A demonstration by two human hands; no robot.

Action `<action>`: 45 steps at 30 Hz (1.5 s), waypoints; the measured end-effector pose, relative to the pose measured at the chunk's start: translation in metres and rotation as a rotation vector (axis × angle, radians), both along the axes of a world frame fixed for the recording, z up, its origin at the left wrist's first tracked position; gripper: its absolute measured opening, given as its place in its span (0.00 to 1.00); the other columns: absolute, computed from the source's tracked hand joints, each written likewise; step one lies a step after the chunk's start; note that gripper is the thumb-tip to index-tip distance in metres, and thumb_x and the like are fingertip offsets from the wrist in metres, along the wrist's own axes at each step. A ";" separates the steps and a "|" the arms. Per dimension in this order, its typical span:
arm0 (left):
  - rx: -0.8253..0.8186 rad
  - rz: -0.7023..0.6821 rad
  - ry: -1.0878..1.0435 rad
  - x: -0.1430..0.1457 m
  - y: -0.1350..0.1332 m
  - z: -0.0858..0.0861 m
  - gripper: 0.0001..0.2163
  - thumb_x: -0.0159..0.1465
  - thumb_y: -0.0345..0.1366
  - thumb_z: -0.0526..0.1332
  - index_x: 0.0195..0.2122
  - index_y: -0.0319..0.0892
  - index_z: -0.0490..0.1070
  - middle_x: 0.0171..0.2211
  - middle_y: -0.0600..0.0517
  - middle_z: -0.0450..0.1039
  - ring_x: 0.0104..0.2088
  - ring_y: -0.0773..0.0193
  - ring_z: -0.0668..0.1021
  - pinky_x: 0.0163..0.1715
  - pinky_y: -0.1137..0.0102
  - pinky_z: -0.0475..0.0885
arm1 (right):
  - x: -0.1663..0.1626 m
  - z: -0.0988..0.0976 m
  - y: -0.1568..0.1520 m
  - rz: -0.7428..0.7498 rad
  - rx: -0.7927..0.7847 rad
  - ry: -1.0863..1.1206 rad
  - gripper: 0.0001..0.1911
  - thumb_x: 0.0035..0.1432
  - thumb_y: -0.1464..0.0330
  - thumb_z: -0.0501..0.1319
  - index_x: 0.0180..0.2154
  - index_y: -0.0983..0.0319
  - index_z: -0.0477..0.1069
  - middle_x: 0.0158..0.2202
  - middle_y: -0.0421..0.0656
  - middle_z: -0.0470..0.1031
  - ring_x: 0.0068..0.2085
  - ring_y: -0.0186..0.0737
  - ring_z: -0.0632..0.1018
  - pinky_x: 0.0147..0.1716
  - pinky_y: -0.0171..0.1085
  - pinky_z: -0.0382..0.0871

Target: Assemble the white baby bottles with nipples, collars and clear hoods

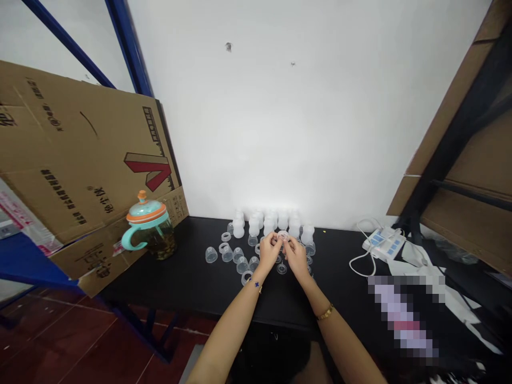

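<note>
The left hand [270, 252] and the right hand [296, 256] meet above the table [192, 288], in front of a cluster of small parts. Both hands have their fingers drawn in, thumbs close together, pinching a clear ring [283, 234] from either side. The ring sits at the fingertips, its upper part showing beyond them and its lower edge hidden by the thumbs; whether anything is fitted inside it is too small to tell. How tightly the fingers press cannot be told either.

Just below the hands, a clear teat [282, 268] stands on the table between the two wrists. Past the fingertips, white bottles [253, 223] stand in close rows near the wall [256, 133]. Clear caps [211, 255] lie mostly to the left of the left hand, with loose rings [226, 237] among them; one more ring rests beside the left wrist. A few other clear pieces lie partly hidden behind the right hand.

Well apart on the left, a lidded jug [162, 242] with dark contents stands before a cardboard box [100, 176]. On the right lies a white power strip [384, 243] with its cable looped beside it.
</note>
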State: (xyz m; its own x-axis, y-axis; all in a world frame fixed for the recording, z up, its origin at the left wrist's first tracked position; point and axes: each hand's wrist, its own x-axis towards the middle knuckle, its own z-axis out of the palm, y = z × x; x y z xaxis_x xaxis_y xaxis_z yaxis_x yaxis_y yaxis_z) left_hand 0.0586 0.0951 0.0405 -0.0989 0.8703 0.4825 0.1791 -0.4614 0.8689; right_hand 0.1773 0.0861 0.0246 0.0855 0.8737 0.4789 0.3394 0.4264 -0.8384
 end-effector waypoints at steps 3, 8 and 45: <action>0.005 0.012 0.020 0.000 0.000 0.000 0.11 0.64 0.42 0.59 0.31 0.40 0.72 0.23 0.55 0.71 0.24 0.67 0.71 0.27 0.73 0.64 | 0.000 -0.001 0.000 -0.029 0.022 -0.034 0.26 0.65 0.49 0.52 0.47 0.62 0.76 0.23 0.43 0.76 0.22 0.42 0.74 0.22 0.36 0.65; 0.023 0.037 0.054 0.000 -0.001 0.002 0.12 0.64 0.42 0.59 0.29 0.40 0.72 0.23 0.54 0.71 0.24 0.68 0.70 0.27 0.73 0.63 | 0.001 0.000 0.000 -0.074 0.059 -0.118 0.25 0.66 0.52 0.52 0.46 0.62 0.77 0.24 0.43 0.76 0.24 0.43 0.76 0.24 0.36 0.66; -0.076 -0.156 -0.177 0.002 0.002 0.003 0.13 0.58 0.43 0.66 0.39 0.41 0.71 0.28 0.51 0.79 0.27 0.64 0.80 0.27 0.72 0.73 | 0.006 0.006 0.000 -0.122 0.007 -0.024 0.21 0.63 0.50 0.54 0.40 0.59 0.72 0.30 0.43 0.78 0.27 0.42 0.76 0.25 0.35 0.67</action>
State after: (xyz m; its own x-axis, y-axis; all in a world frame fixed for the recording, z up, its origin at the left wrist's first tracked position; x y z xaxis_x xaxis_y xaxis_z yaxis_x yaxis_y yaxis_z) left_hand 0.0602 0.0969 0.0432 -0.0383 0.9147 0.4022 -0.0475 -0.4037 0.9137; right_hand 0.1829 0.0857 0.0303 0.1795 0.8541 0.4881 0.4087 0.3866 -0.8268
